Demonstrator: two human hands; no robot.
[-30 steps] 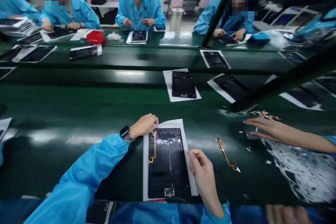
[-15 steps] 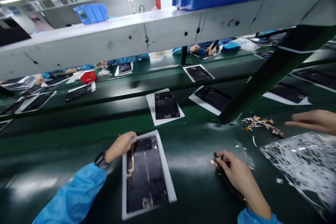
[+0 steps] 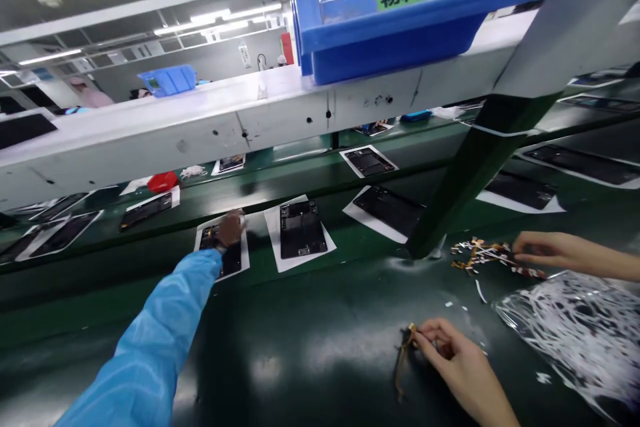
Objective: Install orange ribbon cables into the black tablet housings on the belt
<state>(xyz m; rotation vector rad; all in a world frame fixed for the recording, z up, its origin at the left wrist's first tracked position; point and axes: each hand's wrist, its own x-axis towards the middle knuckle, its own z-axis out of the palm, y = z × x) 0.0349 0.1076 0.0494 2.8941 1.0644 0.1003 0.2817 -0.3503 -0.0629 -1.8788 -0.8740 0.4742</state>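
Note:
My left hand (image 3: 231, 229), smeared by motion, reaches out over a black tablet housing (image 3: 232, 260) lying on white paper on the far strip. Its fingers cannot be made out, nor whether they grip the paper or the housing. Low on the right, my right hand (image 3: 463, 367) pinches a thin flex cable (image 3: 401, 363) with a dark, coppery end between thumb and fingertips. The cable hangs down over the dark green bench (image 3: 300, 347).
Another person's hand (image 3: 565, 252) reaches from the right to a pile of flex cables (image 3: 480, 255). Before it lies a clear bag of white strips (image 3: 585, 333). A green post (image 3: 465, 180) and a shelf with a blue bin (image 3: 400, 47) stand ahead. Other housings (image 3: 303, 230) lie along the strip.
My left hand and the housing on paper have moved forward, from the near bench to the far strip. The other person's hand has moved left to the cable pile. My view has tilted up.

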